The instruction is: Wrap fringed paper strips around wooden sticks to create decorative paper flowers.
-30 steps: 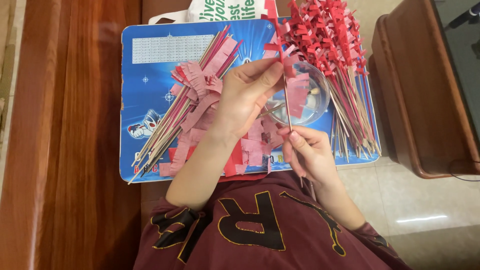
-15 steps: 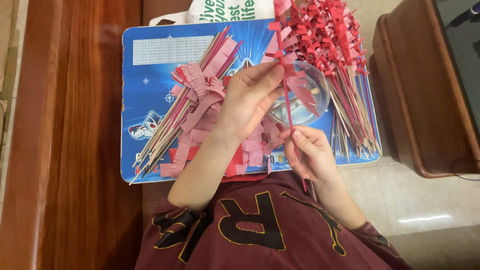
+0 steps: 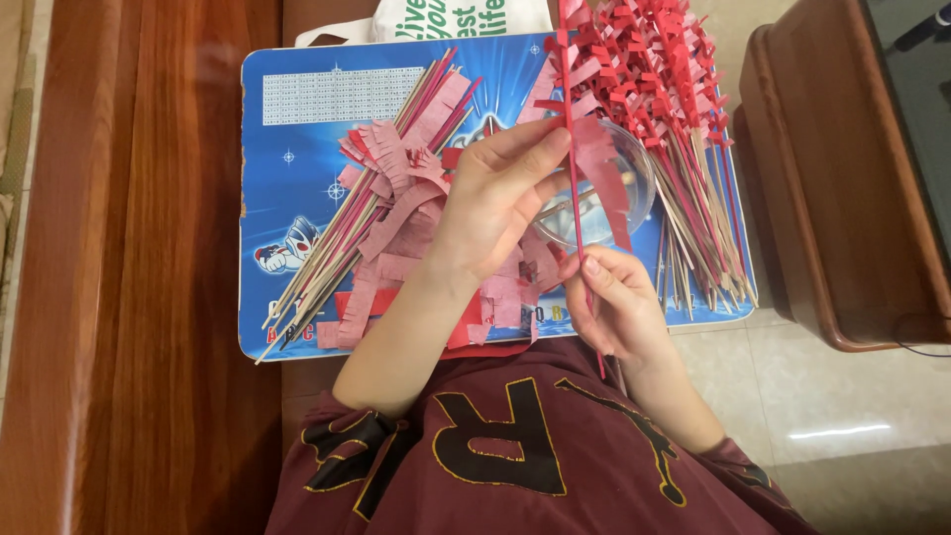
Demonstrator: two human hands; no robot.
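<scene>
Both grips are pinching one thin red stick (image 3: 572, 188): right hand (image 3: 616, 309) low, left hand (image 3: 495, 203) pressing fringed red paper strip (image 3: 604, 178) against it.

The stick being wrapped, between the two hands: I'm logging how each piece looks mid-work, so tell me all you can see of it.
The stick is thin, red and near upright in the view. Fringed red paper winds round its upper part, loose flaps sticking out sideways. The left hand pinches it at the paper; the right hand grips it lower down, its bare end poking out below. It is held above a clear bowl.
</scene>
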